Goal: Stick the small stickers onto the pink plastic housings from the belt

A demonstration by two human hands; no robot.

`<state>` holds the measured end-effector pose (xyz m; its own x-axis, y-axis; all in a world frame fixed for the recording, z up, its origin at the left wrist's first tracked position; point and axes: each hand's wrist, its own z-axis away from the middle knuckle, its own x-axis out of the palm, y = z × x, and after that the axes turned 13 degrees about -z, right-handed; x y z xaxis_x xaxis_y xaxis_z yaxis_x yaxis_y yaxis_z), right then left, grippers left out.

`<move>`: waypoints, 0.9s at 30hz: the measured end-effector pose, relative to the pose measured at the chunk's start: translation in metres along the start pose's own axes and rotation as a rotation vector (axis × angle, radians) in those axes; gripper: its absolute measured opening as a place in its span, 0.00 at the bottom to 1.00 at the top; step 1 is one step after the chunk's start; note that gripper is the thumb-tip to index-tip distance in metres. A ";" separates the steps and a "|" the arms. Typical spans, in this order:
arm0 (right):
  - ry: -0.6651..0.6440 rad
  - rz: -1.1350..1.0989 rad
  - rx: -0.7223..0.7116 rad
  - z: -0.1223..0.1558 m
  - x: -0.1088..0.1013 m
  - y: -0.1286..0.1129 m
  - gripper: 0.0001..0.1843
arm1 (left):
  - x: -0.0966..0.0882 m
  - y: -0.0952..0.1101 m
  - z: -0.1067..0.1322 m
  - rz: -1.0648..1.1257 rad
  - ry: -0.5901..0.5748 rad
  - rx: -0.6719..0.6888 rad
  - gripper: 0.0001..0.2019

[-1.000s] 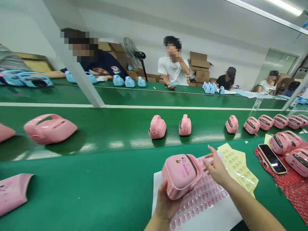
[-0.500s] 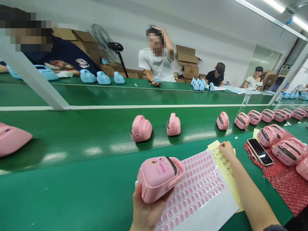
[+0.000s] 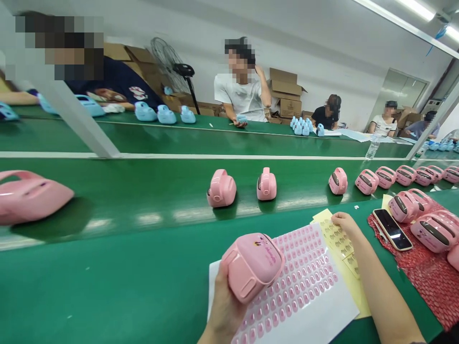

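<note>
My left hand (image 3: 225,310) grips a pink toy case (image 3: 253,265) from below, tilted above a white sheet of pink stickers (image 3: 304,282). My right hand (image 3: 344,225) rests with curled fingers on a yellow sticker sheet (image 3: 337,239) just right of the white sheet; its fingertips pinch at the sheet, and I cannot make out what they hold.
Several pink cases (image 3: 266,184) stand along the green conveyor belt (image 3: 143,191). More pink cases (image 3: 430,229) and a phone (image 3: 391,229) lie on red wrap at right. Across the belt, other people sit with blue cases (image 3: 165,114). Cardboard boxes (image 3: 287,91) stand behind.
My left hand has turned the pink case so its back faces me. My right hand moved from the white sheet to the yellow sheet and stayed there. The view shifted slightly.
</note>
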<state>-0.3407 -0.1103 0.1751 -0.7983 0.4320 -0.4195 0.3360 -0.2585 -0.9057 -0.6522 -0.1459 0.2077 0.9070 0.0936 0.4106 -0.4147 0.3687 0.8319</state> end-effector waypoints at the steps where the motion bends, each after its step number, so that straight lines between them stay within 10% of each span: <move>1: 0.010 -0.001 -0.002 -0.001 0.000 0.000 0.08 | 0.000 -0.001 -0.001 -0.012 0.006 -0.006 0.35; 27: 0.152 0.096 -0.031 -0.009 0.018 0.002 0.07 | -0.001 -0.010 -0.001 -0.042 -0.047 -0.013 0.34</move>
<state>-0.3493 -0.0952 0.1652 -0.6783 0.5327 -0.5061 0.4240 -0.2787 -0.8617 -0.6484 -0.1490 0.1985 0.9192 0.0342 0.3924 -0.3747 0.3830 0.8443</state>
